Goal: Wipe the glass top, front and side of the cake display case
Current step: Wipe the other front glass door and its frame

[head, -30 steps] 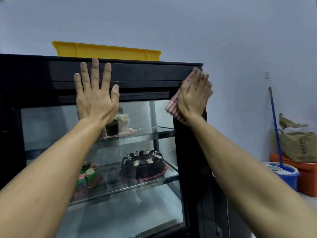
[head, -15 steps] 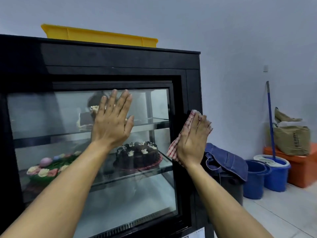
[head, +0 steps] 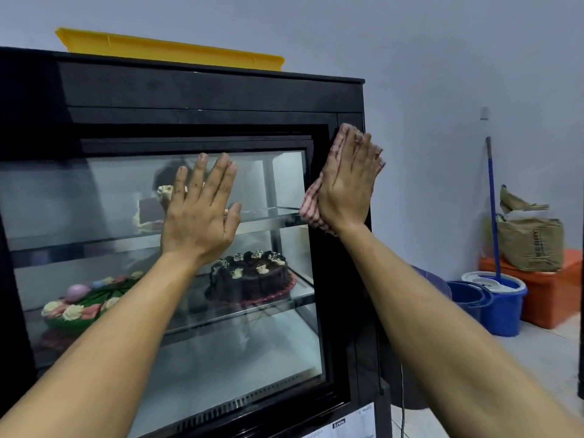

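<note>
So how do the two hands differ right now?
The left hand lies bare on the front glass with fingers spread; the right hand presses a red checked cloth against the black frame with fingers together. Both are flat, fingers pointing up.

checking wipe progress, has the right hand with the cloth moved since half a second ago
Yes. The right hand with the red checked cloth moved up the black case frame, nearer its top corner.
</note>
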{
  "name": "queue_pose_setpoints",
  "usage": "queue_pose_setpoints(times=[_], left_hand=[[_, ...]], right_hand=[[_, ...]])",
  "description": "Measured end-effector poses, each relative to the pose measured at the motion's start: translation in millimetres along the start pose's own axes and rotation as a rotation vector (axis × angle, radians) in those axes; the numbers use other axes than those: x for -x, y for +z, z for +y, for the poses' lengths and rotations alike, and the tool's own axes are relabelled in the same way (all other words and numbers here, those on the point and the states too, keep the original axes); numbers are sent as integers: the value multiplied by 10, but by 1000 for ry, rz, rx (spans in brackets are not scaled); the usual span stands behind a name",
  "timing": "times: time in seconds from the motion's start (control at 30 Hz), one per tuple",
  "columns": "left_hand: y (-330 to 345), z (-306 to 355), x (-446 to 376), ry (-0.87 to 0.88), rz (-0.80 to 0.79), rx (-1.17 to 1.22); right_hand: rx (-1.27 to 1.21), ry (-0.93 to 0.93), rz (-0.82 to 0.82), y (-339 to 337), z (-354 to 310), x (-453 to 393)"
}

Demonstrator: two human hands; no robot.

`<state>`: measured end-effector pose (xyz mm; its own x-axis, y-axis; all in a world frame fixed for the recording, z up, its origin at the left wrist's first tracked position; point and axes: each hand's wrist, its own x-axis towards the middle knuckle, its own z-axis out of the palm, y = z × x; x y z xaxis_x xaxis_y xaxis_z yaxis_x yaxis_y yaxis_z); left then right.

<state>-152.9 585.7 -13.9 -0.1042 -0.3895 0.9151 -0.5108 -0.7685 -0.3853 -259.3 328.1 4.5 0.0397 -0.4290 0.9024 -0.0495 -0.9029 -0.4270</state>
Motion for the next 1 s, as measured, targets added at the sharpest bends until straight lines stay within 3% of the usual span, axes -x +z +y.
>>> queue_pose_setpoints(times=[0.27, 0.37, 0.53, 0.63, 0.8, 0.93, 1.0], left_hand=[[-11, 12, -3, -13, 0, 1], [-22, 12, -7, -18, -12, -4], [-2, 3, 6, -12, -5, -7], [5, 1, 11, -6, -1, -16], [0, 8, 12, -8, -13, -2], [-4, 8, 19, -17, -18, 12], [-12, 16, 4, -23, -17, 10]], right_hand=[[11, 60, -65, -11, 853, 2146], [-7, 114, -42, 10, 676, 1829], [0, 75, 18, 26, 107, 422], [-14, 40, 2, 38, 140, 377], [19, 17, -30, 54, 748, 1736], [-38, 280, -148, -40, 1165, 3228], [-34, 400, -165, -33, 1140, 3468]])
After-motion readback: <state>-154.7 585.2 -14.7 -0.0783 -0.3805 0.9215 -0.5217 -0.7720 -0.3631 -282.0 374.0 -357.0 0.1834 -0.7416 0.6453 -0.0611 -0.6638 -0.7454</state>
